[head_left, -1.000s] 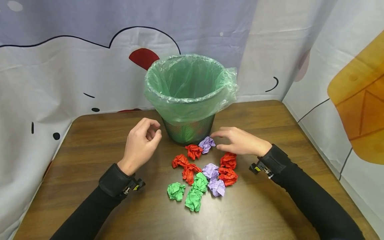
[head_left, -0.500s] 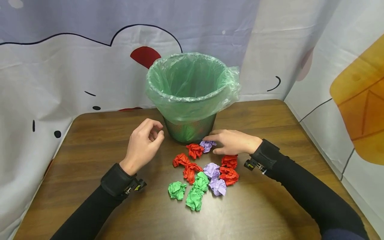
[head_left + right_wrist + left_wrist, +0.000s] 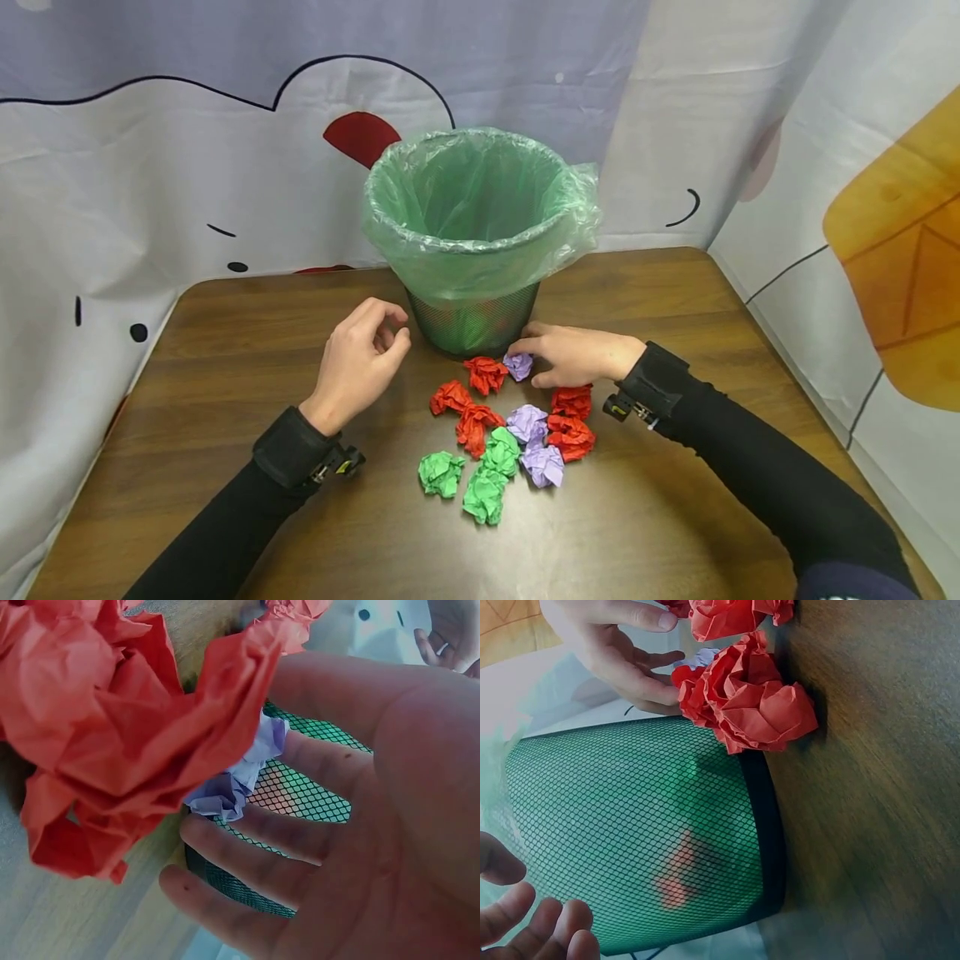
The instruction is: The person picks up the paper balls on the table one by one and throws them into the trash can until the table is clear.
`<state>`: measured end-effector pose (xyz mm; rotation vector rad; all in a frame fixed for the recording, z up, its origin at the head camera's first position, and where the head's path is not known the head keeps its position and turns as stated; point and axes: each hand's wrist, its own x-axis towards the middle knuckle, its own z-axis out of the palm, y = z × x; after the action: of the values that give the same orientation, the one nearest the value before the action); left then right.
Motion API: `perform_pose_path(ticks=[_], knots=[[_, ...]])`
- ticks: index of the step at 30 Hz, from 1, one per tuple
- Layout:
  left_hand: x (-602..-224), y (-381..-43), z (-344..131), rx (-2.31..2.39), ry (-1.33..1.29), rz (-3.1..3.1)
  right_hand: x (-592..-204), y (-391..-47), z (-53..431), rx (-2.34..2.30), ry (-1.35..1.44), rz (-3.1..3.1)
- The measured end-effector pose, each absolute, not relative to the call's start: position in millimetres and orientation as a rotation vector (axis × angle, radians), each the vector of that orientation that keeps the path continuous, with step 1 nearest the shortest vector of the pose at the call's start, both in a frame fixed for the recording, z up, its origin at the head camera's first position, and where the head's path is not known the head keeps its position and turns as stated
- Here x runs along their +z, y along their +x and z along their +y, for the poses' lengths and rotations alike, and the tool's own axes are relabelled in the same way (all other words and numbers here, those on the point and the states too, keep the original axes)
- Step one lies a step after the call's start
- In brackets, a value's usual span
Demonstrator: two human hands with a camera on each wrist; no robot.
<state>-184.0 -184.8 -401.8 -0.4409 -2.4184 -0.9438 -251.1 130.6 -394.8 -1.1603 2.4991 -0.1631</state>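
My right hand (image 3: 573, 354) reaches in from the right over a crumpled purple paper ball (image 3: 517, 367) at the foot of the bin. Its fingers lie behind and beside the ball, while the thumb stands a little apart from it. In the right wrist view the fingertips come right up to the purple paper (image 3: 232, 784), and a red paper ball (image 3: 112, 742) covers part of it. My left hand (image 3: 360, 354) hovers left of the bin, fingers loosely curled, holding nothing. Beside the purple ball sits a red paper ball (image 3: 486, 375).
A black mesh bin (image 3: 472, 321) with a green plastic liner (image 3: 465, 271) stands at the back of the wooden table (image 3: 622, 533); coloured paper shows through its mesh. Nearer lie several red, green (image 3: 441, 473) and purple (image 3: 542, 463) paper balls. A printed curtain (image 3: 187, 183) hangs behind.
My right hand has moved left and slightly down, from beside the purple paper ball to over it, covering part of it. The left hand has stayed nearly still.
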Motion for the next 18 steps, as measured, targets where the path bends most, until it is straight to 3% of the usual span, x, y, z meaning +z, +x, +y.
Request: perform_pose_path(ticks=[18], knots=[[-407.5,-184.6,-186.9,-0.935,-0.409,-2.442,-403.5,-257.6,130.7,-0.207,-1.227,2.488]])
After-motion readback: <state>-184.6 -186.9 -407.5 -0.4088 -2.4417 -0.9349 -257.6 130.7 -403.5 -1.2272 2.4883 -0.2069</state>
